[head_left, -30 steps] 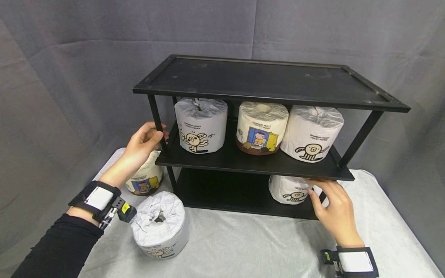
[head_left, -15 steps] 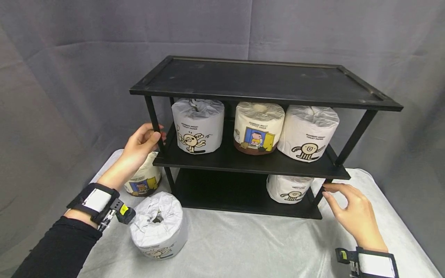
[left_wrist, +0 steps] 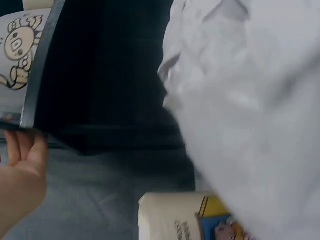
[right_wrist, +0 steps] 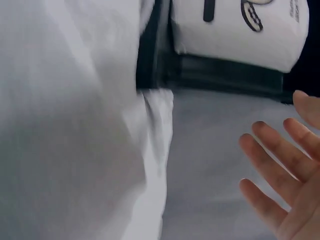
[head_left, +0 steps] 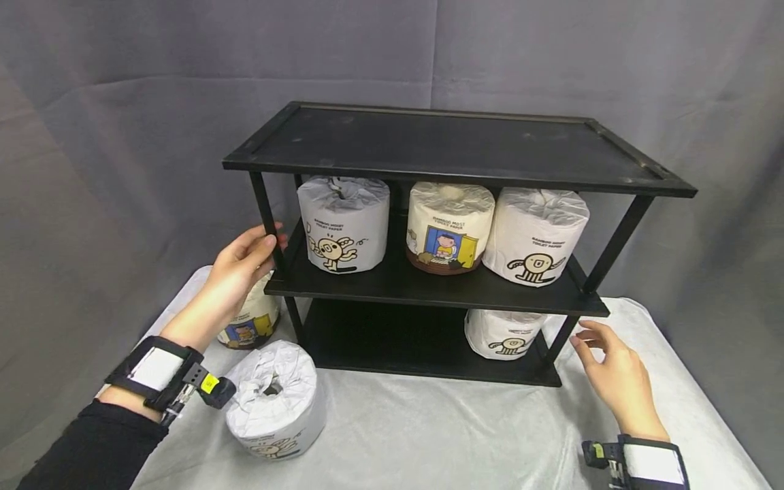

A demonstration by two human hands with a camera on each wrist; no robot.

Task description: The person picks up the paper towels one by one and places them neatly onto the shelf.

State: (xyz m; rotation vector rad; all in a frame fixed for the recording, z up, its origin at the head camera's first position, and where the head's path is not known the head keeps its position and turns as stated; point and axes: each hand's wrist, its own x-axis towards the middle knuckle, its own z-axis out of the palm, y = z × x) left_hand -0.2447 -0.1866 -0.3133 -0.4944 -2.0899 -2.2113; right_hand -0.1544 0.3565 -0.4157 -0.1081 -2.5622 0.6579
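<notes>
A black two-level shelf rack [head_left: 459,150] stands on the white cloth. My left hand [head_left: 241,265] grips its left front post [head_left: 262,204], thumb in front and fingers behind. On the middle board sit a white toilet roll [head_left: 346,231] at left, a cream toilet roll [head_left: 450,228] at centre and another white toilet roll [head_left: 533,238] at right. A further white toilet roll [head_left: 503,335] rests on the bottom board near its right end. My right hand [head_left: 615,374] holds nothing, just right of the right lower post [head_left: 560,339]; its fingers look spread in the right wrist view.
A white toilet roll [head_left: 274,401] stands on the cloth [head_left: 429,429] at front left, close to my left wrist. Behind it a cream toilet roll [head_left: 248,323], partly hidden by my left hand, stands beside the rack. A grey curtain [head_left: 520,54] hangs behind.
My right hand has let go of the white toilet roll on the bottom board and moved right, past the post. My left hand keeps its grip on the post. The head view has shifted slightly.
</notes>
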